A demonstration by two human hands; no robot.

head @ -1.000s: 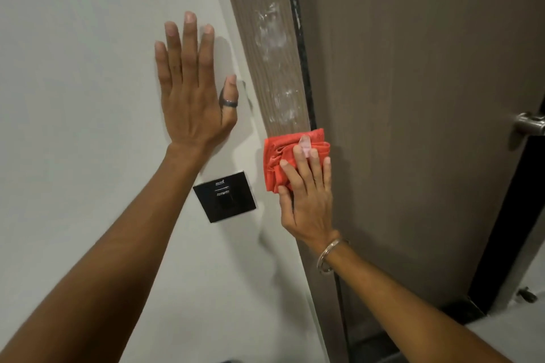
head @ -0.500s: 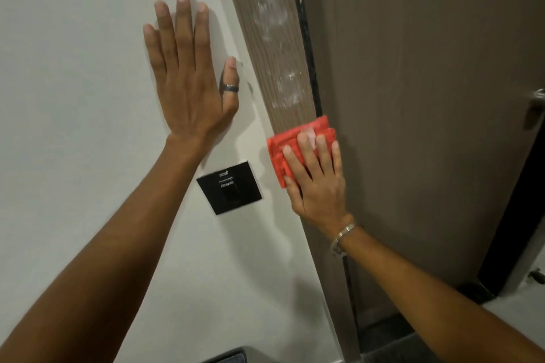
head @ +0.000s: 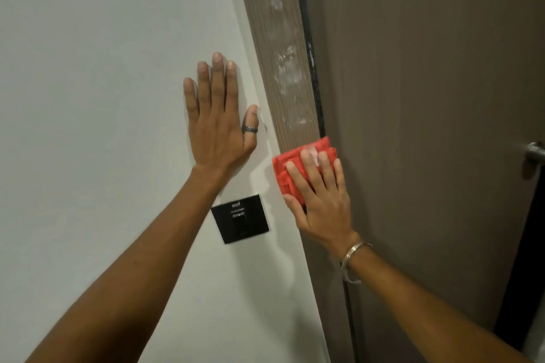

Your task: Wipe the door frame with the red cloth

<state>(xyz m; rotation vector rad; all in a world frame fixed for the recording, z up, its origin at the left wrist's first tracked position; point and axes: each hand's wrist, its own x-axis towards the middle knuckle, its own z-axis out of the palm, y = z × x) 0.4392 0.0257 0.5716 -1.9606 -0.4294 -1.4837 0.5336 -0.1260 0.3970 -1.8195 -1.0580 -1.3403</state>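
A brown wood-grain door frame [head: 280, 47] runs up the middle, with whitish smears above the cloth. The folded red cloth [head: 287, 169] lies flat on the frame. My right hand [head: 321, 200] presses on it with fingers spread over the fabric, a bangle on the wrist. My left hand [head: 219, 121] rests flat on the white wall [head: 88, 97] left of the frame, fingers apart, a ring on the thumb, holding nothing.
A dark brown door [head: 413, 127] stands right of the frame, with a metal handle [head: 535, 153] at the right edge. A black square wall plate [head: 240, 218] sits on the wall below my left hand. A black seal strip [head: 309, 47] lines the frame's edge.
The view has tilted up, so more of the frame shows above. My right hand has slid the cloth slightly up the frame toward the smears. My left hand stays flat on the wall.
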